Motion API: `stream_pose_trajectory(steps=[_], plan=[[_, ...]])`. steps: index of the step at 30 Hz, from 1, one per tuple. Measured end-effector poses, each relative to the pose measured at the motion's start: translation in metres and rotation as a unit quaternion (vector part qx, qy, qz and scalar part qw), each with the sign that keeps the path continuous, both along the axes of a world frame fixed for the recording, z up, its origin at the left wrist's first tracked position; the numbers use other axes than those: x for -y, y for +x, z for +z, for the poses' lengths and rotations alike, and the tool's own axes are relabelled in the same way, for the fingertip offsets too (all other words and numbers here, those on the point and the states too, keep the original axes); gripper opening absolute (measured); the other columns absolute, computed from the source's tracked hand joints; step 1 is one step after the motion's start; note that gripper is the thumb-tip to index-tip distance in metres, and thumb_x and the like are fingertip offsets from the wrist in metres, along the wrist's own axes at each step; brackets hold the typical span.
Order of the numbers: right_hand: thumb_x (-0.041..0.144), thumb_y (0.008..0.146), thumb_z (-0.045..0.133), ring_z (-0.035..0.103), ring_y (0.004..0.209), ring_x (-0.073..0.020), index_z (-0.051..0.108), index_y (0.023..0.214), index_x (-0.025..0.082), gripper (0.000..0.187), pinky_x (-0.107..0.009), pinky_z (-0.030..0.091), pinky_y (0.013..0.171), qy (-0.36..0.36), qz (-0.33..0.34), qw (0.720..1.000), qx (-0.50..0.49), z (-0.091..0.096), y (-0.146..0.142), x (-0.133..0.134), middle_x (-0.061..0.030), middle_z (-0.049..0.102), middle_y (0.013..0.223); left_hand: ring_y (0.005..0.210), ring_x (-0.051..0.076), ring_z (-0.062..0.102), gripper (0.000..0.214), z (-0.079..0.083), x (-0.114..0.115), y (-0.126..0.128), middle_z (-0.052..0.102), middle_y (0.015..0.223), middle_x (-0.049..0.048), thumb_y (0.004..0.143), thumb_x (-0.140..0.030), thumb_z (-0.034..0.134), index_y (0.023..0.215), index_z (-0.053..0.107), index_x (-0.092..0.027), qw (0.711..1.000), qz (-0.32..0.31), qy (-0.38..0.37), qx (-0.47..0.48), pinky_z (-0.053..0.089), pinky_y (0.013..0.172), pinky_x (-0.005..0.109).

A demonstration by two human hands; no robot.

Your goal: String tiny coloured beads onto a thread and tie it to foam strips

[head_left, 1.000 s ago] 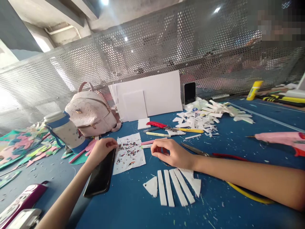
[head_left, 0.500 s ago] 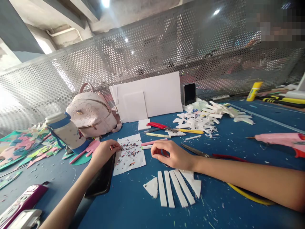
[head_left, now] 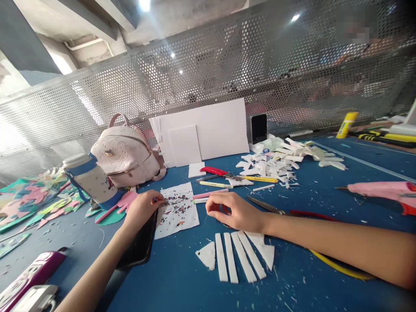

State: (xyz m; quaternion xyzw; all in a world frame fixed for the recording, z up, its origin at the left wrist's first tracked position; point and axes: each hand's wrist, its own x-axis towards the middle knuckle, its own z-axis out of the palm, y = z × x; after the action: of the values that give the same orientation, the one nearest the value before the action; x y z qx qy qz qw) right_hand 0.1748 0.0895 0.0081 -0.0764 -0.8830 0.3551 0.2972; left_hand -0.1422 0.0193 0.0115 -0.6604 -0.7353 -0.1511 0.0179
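My left hand [head_left: 144, 208] rests over a black phone [head_left: 138, 247], fingers curled together at the left edge of a white paper sheet [head_left: 178, 223]. Tiny multicoloured bits lie scattered on that sheet. What the left fingertips hold, if anything, is too small to make out. To the right of the sheet, my right hand [head_left: 235, 210] is bent with thumb and fingers pinched together beside several pens [head_left: 211, 193]. Anything between those fingertips is hidden. Just below the right hand lie white foam strips [head_left: 230, 258], a foam triangle [head_left: 207, 255] and a wider foam piece [head_left: 266, 253].
A red-handled cutter [head_left: 214, 171], scissors [head_left: 264, 203] and a pink glue gun [head_left: 380, 189] lie to the right. Foam scraps [head_left: 269, 164] are heaped behind. White boards [head_left: 224, 125], a backpack [head_left: 126, 151] and a bottle [head_left: 92, 180] stand at the back; a power strip [head_left: 32, 277] lies left.
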Motion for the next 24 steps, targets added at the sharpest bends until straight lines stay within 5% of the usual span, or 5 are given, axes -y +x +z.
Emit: stream_pose_trajectory(steps=[24], plan=[[0.015, 0.093, 0.053, 0.054, 0.075, -0.0130, 0.057, 0.086, 0.019, 0.009, -0.025, 0.039, 0.060, 0.002, 0.000, 1.000, 0.003, 0.002, 0.000, 0.001, -0.0018, 0.060, 0.086, 0.076, 0.021, 0.067, 0.010, 0.005, 0.002, 0.012, 0.074, 0.083, 0.0020, 0.078, -0.021, 0.056, 0.081, 0.066, -0.022, 0.996, -0.040, 0.075, 0.033, 0.049, 0.070, 0.029]])
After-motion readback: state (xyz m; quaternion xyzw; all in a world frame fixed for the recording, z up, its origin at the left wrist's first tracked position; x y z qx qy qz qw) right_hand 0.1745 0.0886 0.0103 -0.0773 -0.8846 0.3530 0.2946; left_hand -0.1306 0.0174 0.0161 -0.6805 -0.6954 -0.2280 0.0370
